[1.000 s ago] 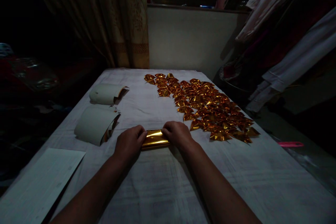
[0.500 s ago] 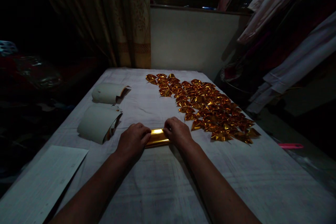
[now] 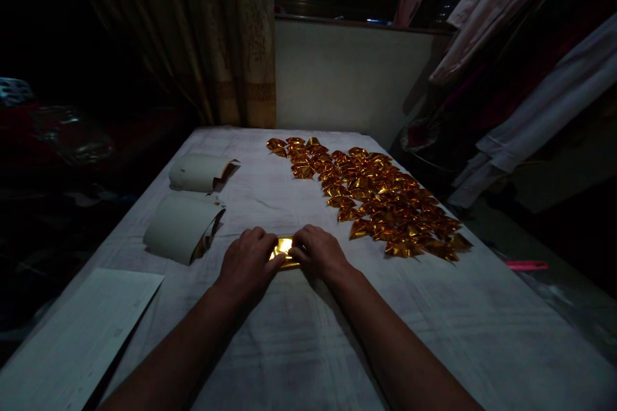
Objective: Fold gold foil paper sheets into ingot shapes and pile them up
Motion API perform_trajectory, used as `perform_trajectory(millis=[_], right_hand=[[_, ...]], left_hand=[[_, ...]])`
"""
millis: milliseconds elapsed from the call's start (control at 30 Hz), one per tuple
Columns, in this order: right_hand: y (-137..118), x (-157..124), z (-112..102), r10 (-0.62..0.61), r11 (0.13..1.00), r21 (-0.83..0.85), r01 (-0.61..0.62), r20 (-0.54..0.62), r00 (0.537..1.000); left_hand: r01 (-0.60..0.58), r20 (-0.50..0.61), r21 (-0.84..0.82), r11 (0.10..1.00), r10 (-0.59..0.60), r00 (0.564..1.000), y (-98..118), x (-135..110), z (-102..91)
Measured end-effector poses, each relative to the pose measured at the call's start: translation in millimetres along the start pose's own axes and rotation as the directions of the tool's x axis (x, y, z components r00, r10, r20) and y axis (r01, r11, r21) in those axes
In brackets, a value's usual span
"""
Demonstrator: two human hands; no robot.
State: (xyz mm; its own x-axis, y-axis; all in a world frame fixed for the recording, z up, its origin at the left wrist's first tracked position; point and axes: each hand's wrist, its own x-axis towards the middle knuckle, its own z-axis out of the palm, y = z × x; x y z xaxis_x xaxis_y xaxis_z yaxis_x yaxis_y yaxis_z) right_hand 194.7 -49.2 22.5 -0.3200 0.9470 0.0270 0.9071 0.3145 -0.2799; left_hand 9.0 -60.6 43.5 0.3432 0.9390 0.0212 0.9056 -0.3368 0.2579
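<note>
A small piece of gold foil paper lies on the white cloth-covered table, folded narrow between my hands. My left hand presses its left end with curled fingers, and my right hand pinches its right end. Only a short shiny strip shows between the fingers. To the right and behind lies a spread of several folded gold foil pieces.
Two curled stacks of white-backed foil sheets lie on the left. A flat white sheet sits at the near left corner. A curtain hangs behind, clothes hang at right, and a pink object lies off the table's right edge.
My hands have moved closer together over the gold foil, covering its ends, so the visible strip is much shorter than a second ago.
</note>
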Motion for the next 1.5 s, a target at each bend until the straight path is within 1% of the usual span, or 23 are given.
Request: perform_trajectory(millis=[100,233,300,500,600,700,800,900,1033,1133,1233,1500], right_hand=[[3,-7,5,-0.033,0.998,0.055,0.036,-0.048,0.998],[4,-14,7,-0.066,0.995,0.073,0.071,-0.072,0.995],[3,-17,9,-0.073,0.993,0.083,0.080,-0.087,0.994],[5,-25,13,-0.048,0.992,0.108,0.062,-0.129,0.990],[12,-30,11,-0.031,0.989,0.140,0.051,-0.143,0.989],[23,-36,8,0.012,0.983,0.181,0.016,-0.155,0.988],[29,-40,6,0.045,0.975,0.221,-0.006,-0.173,0.984],[30,-42,7,0.053,0.972,0.234,-0.008,-0.187,0.981],[29,-42,9,0.063,0.974,0.225,-0.019,-0.192,0.979],[30,-42,10,0.060,0.975,0.221,-0.015,-0.197,0.978],[31,-43,10,0.053,0.974,0.225,-0.007,-0.197,0.979],[33,-42,11,0.040,0.972,0.236,0.009,-0.202,0.979]], left_hand=[[-0.007,0.003,0.017,1.000,0.007,1.000,1,-1,-1.2],[-0.017,0.030,0.071,0.997,0.014,0.999,3,-3,-2.8],[-0.025,0.023,0.075,0.997,0.024,0.999,4,-4,-2.9],[-0.026,0.003,0.082,0.996,0.025,1.000,5,-8,0.0],[-0.038,-0.011,0.072,0.997,0.039,0.999,4,-10,2.0],[-0.031,-0.014,0.059,0.998,0.032,0.999,3,-12,2.4],[-0.010,-0.008,0.070,0.997,0.010,1.000,7,-12,0.5],[0.039,0.008,0.130,0.991,-0.040,0.999,19,-10,0.0],[0.140,0.001,0.236,0.962,-0.145,0.989,40,-4,6.2],[0.185,-0.014,0.263,0.947,-0.188,0.982,47,-2,10.5],[0.166,0.019,0.252,0.953,-0.177,0.984,41,-5,9.9],[0.068,0.064,0.105,0.992,-0.075,0.995,4,-18,1.4]])
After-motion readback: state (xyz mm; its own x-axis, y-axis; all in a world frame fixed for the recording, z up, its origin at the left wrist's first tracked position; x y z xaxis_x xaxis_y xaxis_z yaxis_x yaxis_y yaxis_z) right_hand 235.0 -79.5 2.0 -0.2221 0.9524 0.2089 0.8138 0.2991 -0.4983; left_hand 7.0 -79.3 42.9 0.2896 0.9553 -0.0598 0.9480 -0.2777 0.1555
